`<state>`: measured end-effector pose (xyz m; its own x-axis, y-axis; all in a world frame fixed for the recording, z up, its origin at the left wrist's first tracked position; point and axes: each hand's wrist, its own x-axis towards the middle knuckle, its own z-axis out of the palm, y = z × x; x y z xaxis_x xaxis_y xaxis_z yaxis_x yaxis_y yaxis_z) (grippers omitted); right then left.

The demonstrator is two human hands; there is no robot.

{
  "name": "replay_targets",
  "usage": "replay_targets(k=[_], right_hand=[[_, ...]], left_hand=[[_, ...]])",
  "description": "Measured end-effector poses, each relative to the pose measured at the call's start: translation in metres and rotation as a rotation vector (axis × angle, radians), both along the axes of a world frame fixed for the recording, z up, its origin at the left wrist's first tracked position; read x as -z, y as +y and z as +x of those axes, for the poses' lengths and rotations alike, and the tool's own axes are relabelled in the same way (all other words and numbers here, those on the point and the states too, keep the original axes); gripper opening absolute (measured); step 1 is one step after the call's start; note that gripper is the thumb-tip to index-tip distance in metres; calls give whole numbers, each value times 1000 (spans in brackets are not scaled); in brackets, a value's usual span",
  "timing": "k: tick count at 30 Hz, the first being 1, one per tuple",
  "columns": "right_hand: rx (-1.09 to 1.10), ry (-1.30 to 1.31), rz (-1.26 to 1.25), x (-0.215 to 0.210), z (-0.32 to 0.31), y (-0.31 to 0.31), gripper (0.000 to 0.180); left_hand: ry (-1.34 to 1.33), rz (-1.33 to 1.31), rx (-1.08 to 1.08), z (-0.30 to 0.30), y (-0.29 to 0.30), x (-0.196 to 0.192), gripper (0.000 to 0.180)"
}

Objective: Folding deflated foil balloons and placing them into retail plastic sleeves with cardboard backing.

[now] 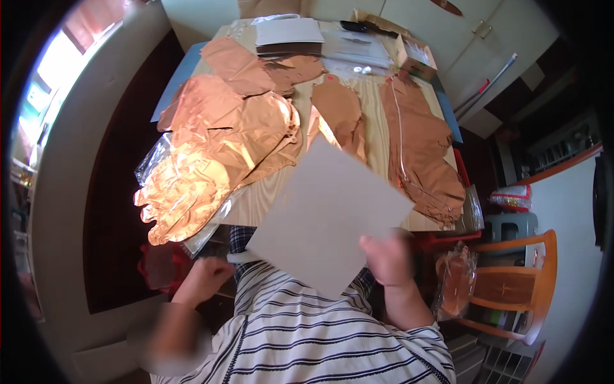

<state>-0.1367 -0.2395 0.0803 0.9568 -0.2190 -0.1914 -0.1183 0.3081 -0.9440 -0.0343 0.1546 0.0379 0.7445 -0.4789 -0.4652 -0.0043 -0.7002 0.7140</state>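
My right hand (387,259) grips the edge of a square, light-grey sheet of card (329,214), thumb on top. The card is tilted corner-down over my lap and the table's near edge. My left hand (208,276) is low on the left, apart from the card, its fingers curled; whatever they may hold is hidden. Flat, uninflated copper-coloured foil balloons lie on the table: a large shiny pile (236,137) on the left, a smaller stack (339,109) in the middle, and a long stack (422,144) on the right.
The pale wooden table (377,118) carries a stack of white sheets (289,32), clear plastic bags (358,51) and a small cardboard box (417,57) at its far side. A wooden chair (508,288) stands at the right, with a plastic-wrapped copper-coloured packet (455,281) beside it. A red bag-like thing (165,265) is low left.
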Motion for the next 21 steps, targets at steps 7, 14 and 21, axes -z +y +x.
replay_targets(k=[7,14,21], right_hand=[[633,-377,-1179,-49,-7,-47,15],[120,-417,-2024,-20,96,-36,46],[-404,-402,-1468,12,88,-39,61]], left_hand=[[-162,205,221,-26,-8,7,31],[-994,-228,386,32,-160,-18,61],[-1012,-237,560,38,-167,16,80]])
